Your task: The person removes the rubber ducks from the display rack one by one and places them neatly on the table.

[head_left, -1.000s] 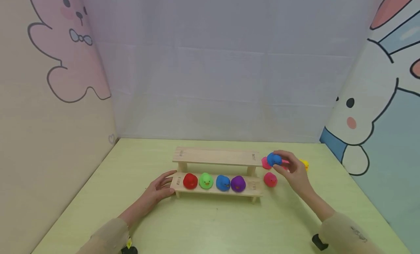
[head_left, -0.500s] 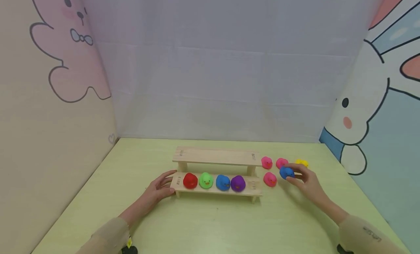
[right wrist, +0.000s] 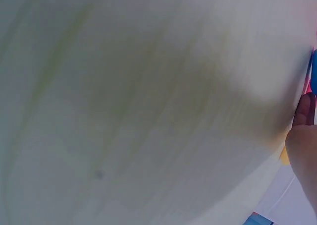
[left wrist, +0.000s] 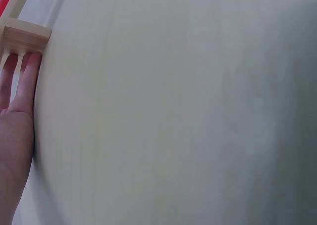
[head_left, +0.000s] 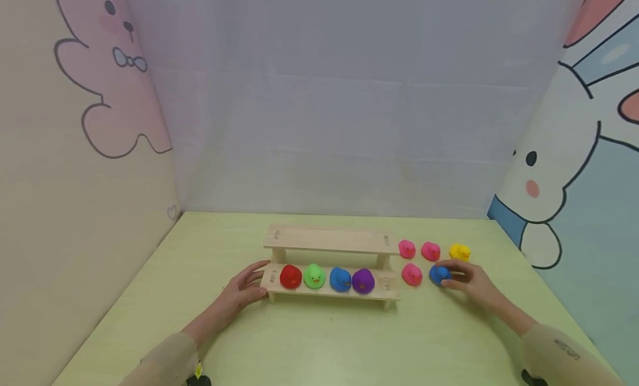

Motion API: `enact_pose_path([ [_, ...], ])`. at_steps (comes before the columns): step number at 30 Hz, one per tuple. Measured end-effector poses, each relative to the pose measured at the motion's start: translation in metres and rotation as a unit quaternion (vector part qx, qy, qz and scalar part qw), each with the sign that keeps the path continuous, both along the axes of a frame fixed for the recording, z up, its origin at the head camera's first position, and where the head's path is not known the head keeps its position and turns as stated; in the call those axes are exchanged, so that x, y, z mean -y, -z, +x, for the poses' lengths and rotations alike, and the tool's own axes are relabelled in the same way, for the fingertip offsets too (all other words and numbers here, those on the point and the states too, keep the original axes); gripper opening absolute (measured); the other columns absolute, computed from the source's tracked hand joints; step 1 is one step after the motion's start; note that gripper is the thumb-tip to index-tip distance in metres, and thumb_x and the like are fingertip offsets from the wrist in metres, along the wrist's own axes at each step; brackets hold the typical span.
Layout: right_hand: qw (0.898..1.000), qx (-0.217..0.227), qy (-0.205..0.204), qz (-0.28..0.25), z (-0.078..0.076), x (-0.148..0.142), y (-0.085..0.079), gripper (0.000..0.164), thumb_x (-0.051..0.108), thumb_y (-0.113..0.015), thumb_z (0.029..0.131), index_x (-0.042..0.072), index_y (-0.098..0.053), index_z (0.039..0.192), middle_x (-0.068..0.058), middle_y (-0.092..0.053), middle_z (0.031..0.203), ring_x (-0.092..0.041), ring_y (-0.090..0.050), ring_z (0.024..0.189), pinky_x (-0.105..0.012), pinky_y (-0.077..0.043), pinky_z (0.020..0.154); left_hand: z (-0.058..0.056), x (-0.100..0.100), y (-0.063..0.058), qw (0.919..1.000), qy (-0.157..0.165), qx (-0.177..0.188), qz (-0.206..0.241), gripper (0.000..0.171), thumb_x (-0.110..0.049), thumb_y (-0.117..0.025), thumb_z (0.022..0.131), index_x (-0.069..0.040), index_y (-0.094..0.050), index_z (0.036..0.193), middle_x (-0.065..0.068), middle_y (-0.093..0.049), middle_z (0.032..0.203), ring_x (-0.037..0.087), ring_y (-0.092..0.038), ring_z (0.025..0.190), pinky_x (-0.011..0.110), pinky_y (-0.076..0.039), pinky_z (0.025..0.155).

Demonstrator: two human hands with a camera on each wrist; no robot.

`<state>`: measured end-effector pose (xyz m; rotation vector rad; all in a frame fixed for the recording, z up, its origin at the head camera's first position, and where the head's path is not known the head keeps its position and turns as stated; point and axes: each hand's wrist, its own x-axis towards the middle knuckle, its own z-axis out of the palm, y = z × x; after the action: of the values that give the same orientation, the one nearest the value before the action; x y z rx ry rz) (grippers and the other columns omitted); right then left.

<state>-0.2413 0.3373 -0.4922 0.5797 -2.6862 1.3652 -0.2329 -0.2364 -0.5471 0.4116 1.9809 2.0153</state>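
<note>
In the head view a two-tier wooden shelf (head_left: 331,239) stands mid-table. Along its lower tier sit a red rubber duck (head_left: 290,277), a green duck (head_left: 314,275), a blue duck (head_left: 340,279) and a purple duck (head_left: 363,281). My left hand (head_left: 244,288) holds the shelf's left end, thumb in front and fingers behind; the left wrist view shows fingertips at the wooden end (left wrist: 27,35). To the right, my right hand (head_left: 471,282) pinches another blue rubber duck (head_left: 439,275) at the tabletop. Only a sliver of that duck enters the right wrist view.
Right of the shelf, two pink ducks (head_left: 406,249) (head_left: 431,251) and a yellow duck (head_left: 460,252) form a back row. One more pink duck (head_left: 412,274) sits in front, left of the held duck. Cloth walls enclose the pale table (head_left: 319,347) on the back and sides.
My right hand has carried the blue duck from above the pink ducks rightward and down to the tabletop, beside the front pink duck. The left hand stays on the shelf end.
</note>
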Motion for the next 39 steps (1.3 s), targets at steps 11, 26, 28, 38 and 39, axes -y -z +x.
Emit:
enact_pose_path([
  [11, 0.992, 0.117, 0.034, 0.025, -0.0018, -0.0088, 0.0034, 0.048, 0.026, -0.065, 0.094, 0.003, -0.056, 0.136, -0.014, -0.06, 0.136, 0.015, -0.053, 0.102, -0.01, -0.045, 0.088, 0.0006, -0.0043, -0.0014, 0.9999, 0.0, 0.004, -0.016, 0.066, -0.016, -0.059, 0.097, -0.017, -0.027, 0.155, 0.022, -0.039, 0.153, 0.012, -0.059, 0.125, 0.026, -0.052, 0.097],
  [26, 0.994, 0.106, 0.02, 0.019, -0.0052, -0.0032, 0.0021, 0.049, 0.023, -0.064, 0.096, 0.002, -0.053, 0.138, -0.025, -0.053, 0.142, 0.02, -0.047, 0.103, -0.007, -0.043, 0.089, -0.001, 0.0004, -0.0018, 0.9999, 0.005, -0.011, -0.001, 0.066, -0.011, -0.057, 0.097, -0.013, -0.026, 0.156, 0.027, -0.035, 0.154, 0.005, -0.06, 0.121, 0.023, -0.052, 0.095],
  [28, 0.994, 0.105, 0.018, 0.018, -0.0057, -0.0037, 0.002, 0.048, 0.022, -0.064, 0.096, 0.002, -0.053, 0.138, -0.025, -0.053, 0.141, 0.02, -0.048, 0.103, -0.007, -0.043, 0.089, -0.001, 0.0003, -0.0016, 0.9999, 0.007, -0.011, 0.001, 0.067, -0.011, -0.057, 0.098, -0.013, -0.025, 0.156, 0.027, -0.035, 0.154, 0.005, -0.06, 0.121, 0.023, -0.052, 0.096],
  [38, 0.994, 0.103, 0.012, 0.021, -0.0047, -0.0052, 0.0002, 0.048, 0.022, -0.063, 0.096, 0.0, -0.052, 0.139, -0.026, -0.053, 0.141, 0.02, -0.047, 0.103, -0.008, -0.044, 0.089, -0.0019, -0.0012, -0.001, 0.9999, -0.002, -0.001, -0.011, 0.066, -0.014, -0.059, 0.097, -0.016, -0.027, 0.156, 0.023, -0.038, 0.154, 0.011, -0.058, 0.126, 0.025, -0.052, 0.097],
  [39, 0.994, 0.103, 0.012, 0.021, -0.0043, -0.0049, -0.0004, 0.049, 0.021, -0.063, 0.096, 0.0, -0.052, 0.139, -0.026, -0.053, 0.141, 0.02, -0.047, 0.103, -0.008, -0.044, 0.089, -0.0022, -0.0013, -0.001, 0.9999, -0.002, -0.001, -0.012, 0.066, -0.014, -0.059, 0.097, -0.016, -0.027, 0.156, 0.023, -0.038, 0.154, 0.013, -0.058, 0.127, 0.025, -0.052, 0.097],
])
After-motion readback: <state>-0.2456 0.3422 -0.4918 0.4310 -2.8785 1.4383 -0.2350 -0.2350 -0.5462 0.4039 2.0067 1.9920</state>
